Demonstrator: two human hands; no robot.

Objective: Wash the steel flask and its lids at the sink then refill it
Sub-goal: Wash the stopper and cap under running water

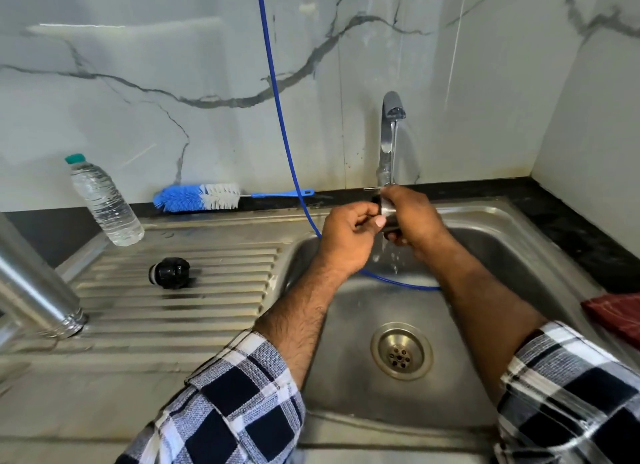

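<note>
Both hands hold a small steel cup lid [387, 210] under the running tap [390, 124] above the sink basin [485, 248]. My right hand [414, 217] wraps around the lid from the right. My left hand [349, 231] grips its left rim, thumb against the steel. Water falls past the lid into the basin. The steel flask [34, 290] lies on its side at the left edge of the ribbed drainboard [194, 300], partly out of frame. A black inner stopper lid [169, 273] lies on the drainboard.
A blue and white bottle brush [201, 197] lies along the back ledge. A clear plastic water bottle [104, 203] stands at the back left. A thin blue hose [277, 117] hangs down into the basin. A red cloth [616, 314] lies at the right. The drain [401, 351] sits mid-basin.
</note>
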